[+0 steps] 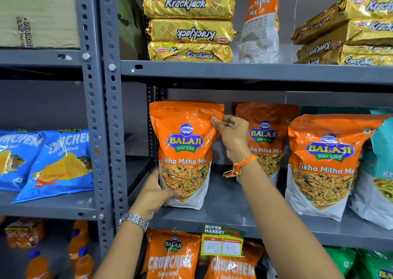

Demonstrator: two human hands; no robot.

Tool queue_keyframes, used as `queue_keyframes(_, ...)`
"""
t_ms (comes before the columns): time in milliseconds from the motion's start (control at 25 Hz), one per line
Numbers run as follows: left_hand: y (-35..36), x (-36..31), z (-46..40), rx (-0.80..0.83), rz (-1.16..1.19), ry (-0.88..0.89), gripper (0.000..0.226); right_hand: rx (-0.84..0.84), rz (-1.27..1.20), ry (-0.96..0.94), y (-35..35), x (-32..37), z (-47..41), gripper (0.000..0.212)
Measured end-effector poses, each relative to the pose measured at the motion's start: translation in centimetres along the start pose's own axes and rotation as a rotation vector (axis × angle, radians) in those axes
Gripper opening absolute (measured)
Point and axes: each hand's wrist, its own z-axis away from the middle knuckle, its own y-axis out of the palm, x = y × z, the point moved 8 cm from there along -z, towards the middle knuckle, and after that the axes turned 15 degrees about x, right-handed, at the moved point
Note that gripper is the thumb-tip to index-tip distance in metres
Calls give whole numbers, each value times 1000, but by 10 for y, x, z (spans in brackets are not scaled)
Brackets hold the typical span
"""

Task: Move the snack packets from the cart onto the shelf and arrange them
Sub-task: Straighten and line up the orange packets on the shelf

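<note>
An orange Balaji Tikha Mitha Mix packet (185,151) stands upright at the left end of the grey middle shelf (223,215). My left hand (154,193) grips its lower left corner, and my right hand (231,134) pinches its upper right edge. Behind my right hand stands a second orange packet (268,138), and a third orange packet (325,163) stands further right, near the shelf's front. The cart is out of view.
A teal packet (380,161) leans at the far right. Gold Krackjack packs (189,27) and another orange packet (260,21) fill the shelf above. Blue Crunchem bags (57,163) lie in the left bay beyond the grey upright (110,129). A price tag (222,243) hangs below.
</note>
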Motion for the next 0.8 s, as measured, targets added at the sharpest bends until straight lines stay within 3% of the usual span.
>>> queue_keyframes(160,0,2,3,-24,-42,-60,86,41,35,1,-1,7,2,23)
queue_keyframes(280,1,-23,34,-299,-245,-23,102,115,92,-28,-6,22,24,39)
queue_keyframes(360,19,-57,71,-567,-334,154,92,118,182,-68,-26,25,56,42)
queue_keyframes(440,57,-86,86,-625,-322,361,70,24,278,-140,-61,21,99,36)
queue_keyframes(520,94,-100,62,-440,-292,427,62,-144,374,-199,-101,14,141,30)
queue_keyframes(600,134,-91,8,-155,-255,316,75,-338,442,-194,-145,2,173,32)
queue_keyframes(720,183,-68,-66,110,-240,37,104,-549,608,-88,-196,-11,195,57)
queue_keyframes(800,198,-68,-96,122,-323,-70,104,-591,760,16,-219,-19,195,81)
